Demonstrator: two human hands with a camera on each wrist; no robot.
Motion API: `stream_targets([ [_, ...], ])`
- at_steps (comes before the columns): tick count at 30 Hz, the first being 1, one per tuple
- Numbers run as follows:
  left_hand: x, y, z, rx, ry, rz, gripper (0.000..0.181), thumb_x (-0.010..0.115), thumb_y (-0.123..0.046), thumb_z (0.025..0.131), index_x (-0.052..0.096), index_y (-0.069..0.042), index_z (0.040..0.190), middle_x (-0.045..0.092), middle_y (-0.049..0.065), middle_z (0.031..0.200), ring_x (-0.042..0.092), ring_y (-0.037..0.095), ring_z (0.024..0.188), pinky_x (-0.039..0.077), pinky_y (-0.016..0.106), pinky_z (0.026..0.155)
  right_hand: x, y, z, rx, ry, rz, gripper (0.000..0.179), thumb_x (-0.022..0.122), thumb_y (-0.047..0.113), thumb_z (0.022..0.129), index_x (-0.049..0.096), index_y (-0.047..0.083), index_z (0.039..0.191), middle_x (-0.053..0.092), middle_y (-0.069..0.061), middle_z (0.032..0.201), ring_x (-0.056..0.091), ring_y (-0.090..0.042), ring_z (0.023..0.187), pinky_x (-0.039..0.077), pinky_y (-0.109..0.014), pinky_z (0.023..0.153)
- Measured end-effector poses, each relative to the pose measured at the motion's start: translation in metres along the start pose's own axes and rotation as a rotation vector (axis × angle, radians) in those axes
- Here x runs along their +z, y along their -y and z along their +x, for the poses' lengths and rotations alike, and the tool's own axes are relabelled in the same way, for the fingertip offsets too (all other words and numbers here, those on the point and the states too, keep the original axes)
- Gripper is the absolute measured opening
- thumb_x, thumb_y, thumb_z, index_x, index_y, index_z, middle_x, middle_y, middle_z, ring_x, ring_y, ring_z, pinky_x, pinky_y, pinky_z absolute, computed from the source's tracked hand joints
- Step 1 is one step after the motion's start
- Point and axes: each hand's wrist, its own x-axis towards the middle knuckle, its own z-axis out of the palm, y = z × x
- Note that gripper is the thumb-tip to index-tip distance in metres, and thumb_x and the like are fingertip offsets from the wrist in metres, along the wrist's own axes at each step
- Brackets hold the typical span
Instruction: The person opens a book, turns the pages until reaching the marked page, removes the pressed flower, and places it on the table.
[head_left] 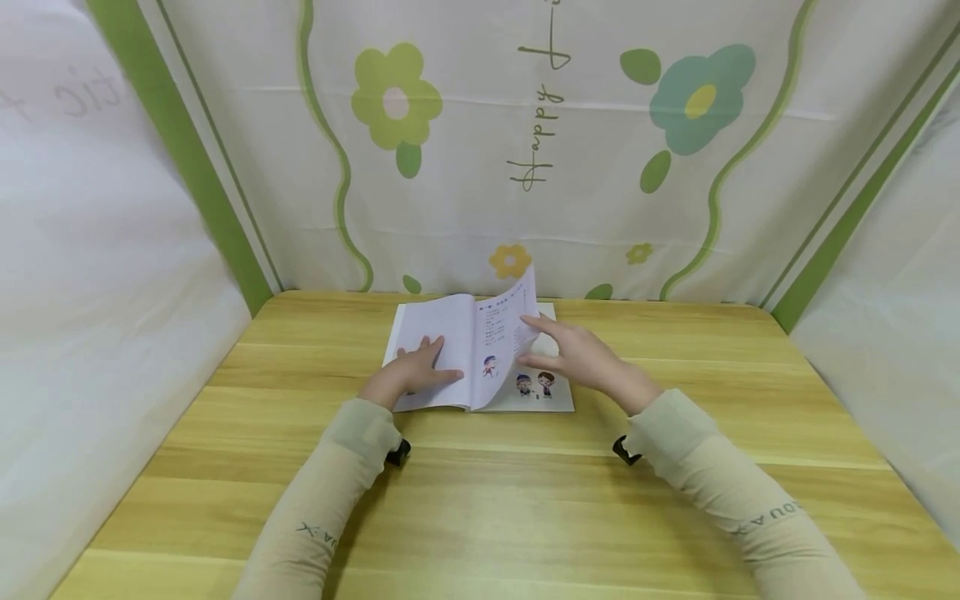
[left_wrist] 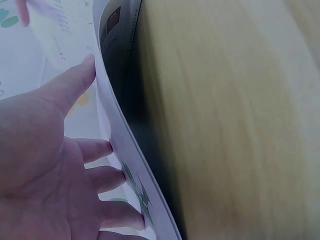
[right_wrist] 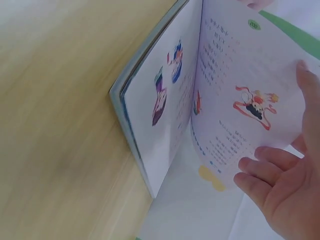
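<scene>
An open picture book [head_left: 431, 317] lies near the far edge of the table, with small coloured figures and print on its pages. My left hand [head_left: 420, 369] rests spread on the left page. In the left wrist view, the fingers [left_wrist: 107, 179] and thumb touch this page, which bows up along its lower edge. The right hand [head_left: 573, 354] pinches the free edge of a raised page [head_left: 504, 329] between thumb and finger. That page curves up over the right side, and in the right wrist view its underside [right_wrist: 220, 90] shows a figure with red ribbons.
The wooden table [head_left: 495, 508] spreads in front of the book and to both sides. Behind it hangs a white curtain [head_left: 465, 208] printed with flowers and lettering, close to the book's far edge. White cloth walls [head_left: 97, 275] stand left and right.
</scene>
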Motion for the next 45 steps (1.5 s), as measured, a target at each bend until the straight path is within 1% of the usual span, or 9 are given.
stream_targets([
  [6,0.001,0.002,0.001,-0.007,-0.005,-0.002,0.091,0.057,-0.052,0.102,0.011,-0.004,0.164,0.000,0.025,0.168,-0.005,0.054,0.150,-0.001,0.064,0.119,0.004,0.007,0.004,0.012,-0.035,-0.011,0.085,0.075,0.048,0.093,0.037,0.014,0.161,0.049,-0.022,0.152,0.056,-0.046,0.127,0.044,-0.058,0.106],
  [10,0.002,0.002,0.001,-0.019,-0.009,-0.002,0.091,0.057,-0.053,0.102,0.012,-0.005,0.165,0.000,0.024,0.168,-0.005,0.058,0.148,0.001,0.067,0.118,0.005,0.011,0.007,0.005,-0.031,0.017,0.088,0.074,0.049,0.093,0.033,0.016,0.162,0.044,-0.019,0.156,0.056,-0.045,0.128,0.043,-0.057,0.107],
  [19,0.000,0.002,0.000,-0.027,-0.003,0.006,0.090,0.056,-0.054,0.102,0.012,-0.007,0.165,0.001,0.024,0.168,-0.003,0.063,0.145,0.004,0.070,0.117,0.008,0.020,0.012,-0.024,0.052,0.055,0.094,0.070,0.051,0.095,0.018,0.021,0.166,0.030,-0.014,0.165,0.043,-0.039,0.142,0.036,-0.054,0.114],
  [24,-0.003,0.003,-0.001,-0.012,0.007,-0.001,0.086,0.052,-0.053,0.104,0.012,-0.008,0.165,0.001,0.023,0.168,-0.002,0.064,0.145,0.007,0.072,0.116,0.013,0.023,0.013,-0.091,0.134,0.075,0.091,0.070,0.046,0.097,0.016,0.022,0.167,0.013,-0.011,0.170,0.028,-0.035,0.150,0.029,-0.054,0.118],
  [29,-0.007,0.005,0.000,0.015,0.013,-0.006,0.071,0.038,-0.045,0.110,0.014,-0.007,0.165,0.003,0.024,0.168,0.007,0.058,0.148,0.013,0.067,0.118,0.022,0.025,0.014,-0.156,0.250,0.030,0.086,0.066,0.045,0.100,0.017,0.020,0.166,0.001,-0.013,0.171,0.018,-0.035,0.153,0.026,-0.052,0.120],
  [36,-0.009,0.006,0.001,0.026,0.011,-0.038,0.063,0.021,-0.042,0.112,0.016,-0.007,0.165,0.004,0.024,0.168,0.011,0.047,0.152,0.014,0.058,0.121,0.034,0.030,0.016,-0.172,0.364,0.022,0.086,0.064,0.046,0.100,0.017,0.019,0.166,-0.001,-0.013,0.171,0.007,-0.046,0.153,0.019,-0.054,0.121],
  [39,-0.009,0.006,0.001,0.020,-0.003,-0.062,0.063,0.017,-0.042,0.112,0.018,-0.006,0.164,0.006,0.023,0.168,0.010,0.044,0.153,0.012,0.057,0.122,0.038,0.031,0.017,-0.173,0.390,0.012,0.084,0.064,0.048,0.100,0.021,0.017,0.166,0.001,-0.011,0.171,0.002,-0.047,0.153,0.015,-0.054,0.122],
  [41,-0.008,0.006,0.000,0.001,-0.016,-0.089,0.065,0.016,-0.043,0.112,0.017,-0.004,0.164,0.008,0.021,0.169,0.010,0.042,0.154,0.012,0.055,0.123,0.041,0.031,0.017,-0.166,0.402,0.004,0.081,0.065,0.048,0.100,0.026,0.017,0.164,0.002,-0.008,0.171,0.000,-0.043,0.153,0.014,-0.052,0.123],
  [45,-0.008,0.004,-0.004,-0.032,-0.043,-0.140,0.069,0.015,-0.047,0.111,0.016,-0.001,0.163,0.010,0.018,0.169,0.009,0.039,0.155,0.010,0.053,0.123,0.045,0.030,0.018,-0.176,0.404,0.002,0.075,0.066,0.047,0.099,0.037,0.014,0.161,0.009,-0.009,0.170,0.001,-0.041,0.154,0.013,-0.051,0.123],
])
